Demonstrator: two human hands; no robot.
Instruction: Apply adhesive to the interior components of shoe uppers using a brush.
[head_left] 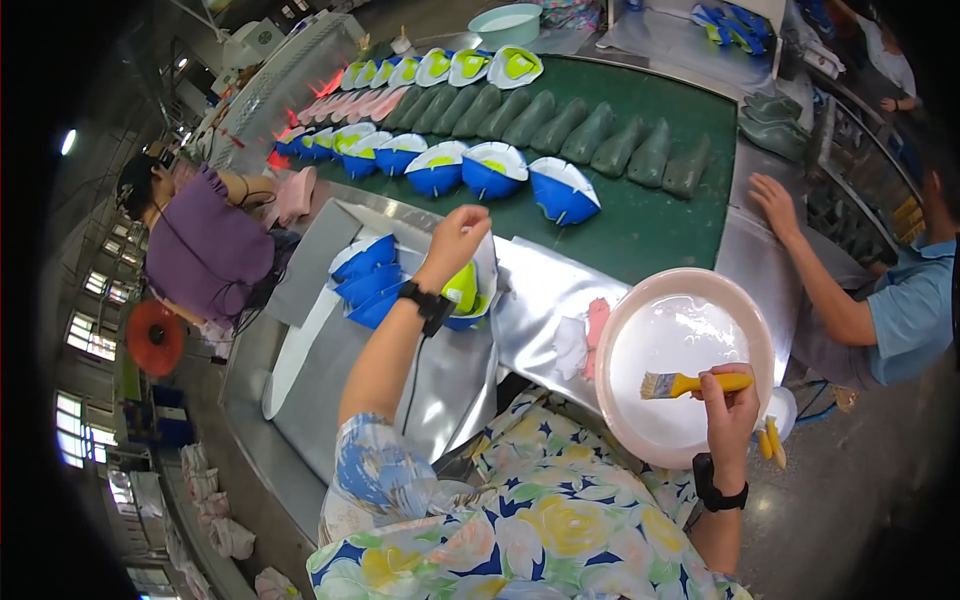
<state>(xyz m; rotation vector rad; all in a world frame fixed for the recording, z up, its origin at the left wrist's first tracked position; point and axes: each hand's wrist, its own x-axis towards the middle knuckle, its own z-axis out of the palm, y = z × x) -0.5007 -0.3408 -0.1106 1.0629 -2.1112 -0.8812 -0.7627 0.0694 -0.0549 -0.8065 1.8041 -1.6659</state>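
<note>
One yellow-handled brush (682, 384) is held roughly level above a pale pink basin (620, 322) with glossy white contents (685, 335), its bristles pointing left. Of the hands, the right hand (733, 412) grasps the handle between thumb and fingers; the left hand (452, 243) is curled just by a blue, white and lime shoe upper (463, 290), and from where I stand I cannot tell whether it pinches anything. Left of it sit nested blue uppers (366, 280). Pink (598, 320) and white cloths lie on the metal desk (530, 325) beside the basin. Beyond, a green surface (650, 240) bears three rows: blue-and-white uppers (495, 172) nearest, dark green shoe-shaped pieces (590, 135) with pink ones in the middle, lime-and-white uppers (515, 66) behind. Co-workers flank it: purple top (208, 245), left; light-blue shirt (908, 312), right.
</note>
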